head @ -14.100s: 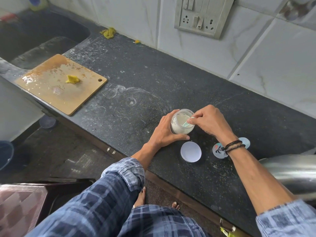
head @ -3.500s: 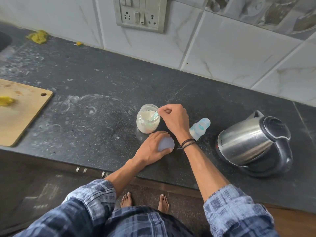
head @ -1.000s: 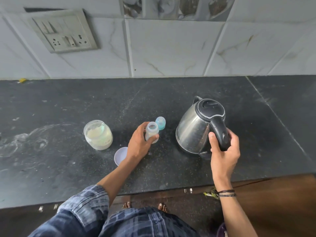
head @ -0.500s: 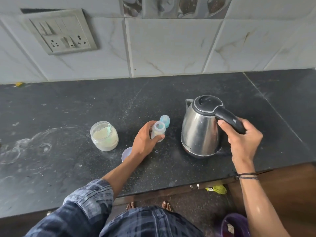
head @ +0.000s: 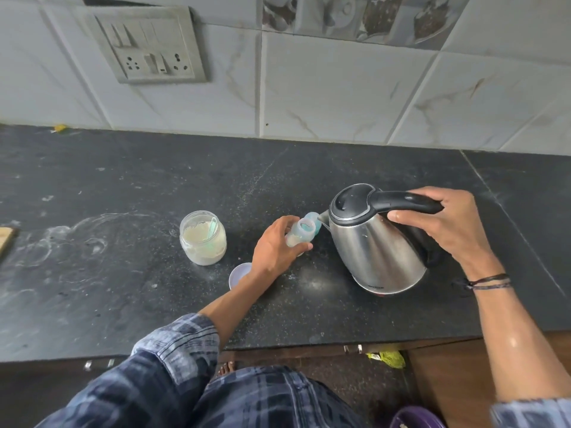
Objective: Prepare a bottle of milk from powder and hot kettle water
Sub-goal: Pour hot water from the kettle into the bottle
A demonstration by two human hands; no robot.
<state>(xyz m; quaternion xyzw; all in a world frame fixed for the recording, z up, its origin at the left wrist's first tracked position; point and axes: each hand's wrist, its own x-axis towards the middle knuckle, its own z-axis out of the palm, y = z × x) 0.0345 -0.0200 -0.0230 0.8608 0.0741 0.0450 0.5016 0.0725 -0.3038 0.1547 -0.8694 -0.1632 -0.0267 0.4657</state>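
A small clear baby bottle (head: 299,235) stands open on the black counter (head: 123,291), with my left hand (head: 275,251) gripping it around the body. My right hand (head: 448,227) grips the black handle of a steel kettle (head: 375,245), which is tilted left with its spout just above the bottle's mouth. No water stream is visible. A blue bottle cap (head: 312,217) lies right behind the bottle. To the left stands an open jar of milk powder (head: 203,238) with a green scoop inside. The jar's white lid (head: 239,274) lies under my left wrist.
A switch and socket plate (head: 151,47) is on the tiled wall at the back left. The corner of a wooden cutting board (head: 6,242) shows at the left edge. A purple bin (head: 417,418) stands on the floor at the lower right.
My right hand has lifted and tilted the kettle to the left, bringing its spout up to the bottle. My left hand has kept hold of the bottle.
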